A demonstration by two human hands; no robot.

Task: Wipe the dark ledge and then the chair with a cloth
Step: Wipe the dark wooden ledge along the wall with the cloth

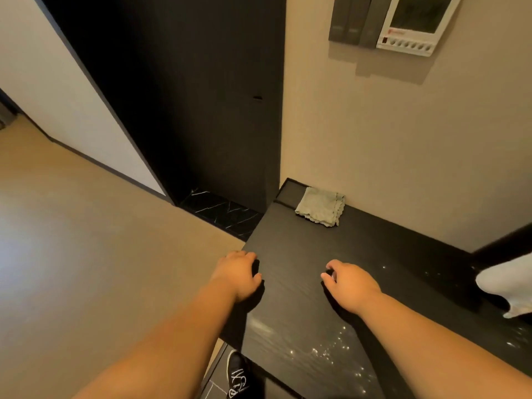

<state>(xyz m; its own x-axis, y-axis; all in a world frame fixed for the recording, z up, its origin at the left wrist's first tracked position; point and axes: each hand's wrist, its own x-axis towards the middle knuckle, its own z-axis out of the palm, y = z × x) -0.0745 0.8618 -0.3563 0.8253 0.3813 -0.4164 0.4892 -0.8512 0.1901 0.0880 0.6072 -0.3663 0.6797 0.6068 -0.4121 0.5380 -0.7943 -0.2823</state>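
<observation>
A folded pale green cloth (320, 206) lies at the far end of the dark ledge (296, 286), against the beige wall. My left hand (240, 276) hovers over the ledge's left edge with fingers loosely curled and nothing in it. My right hand (349, 285) hangs over the middle of the ledge, fingers also loosely curled and holding nothing. Both hands are well short of the cloth. Small bright specks dot the near part of the ledge. No chair shows in the head view.
A tall dark door or panel (187, 96) stands left of the ledge, with a black marble threshold (221, 211) at its foot. A white object (506, 283) sits at the ledge's right end. A wall panel (414, 21) hangs above. My shoe (237, 375) is below.
</observation>
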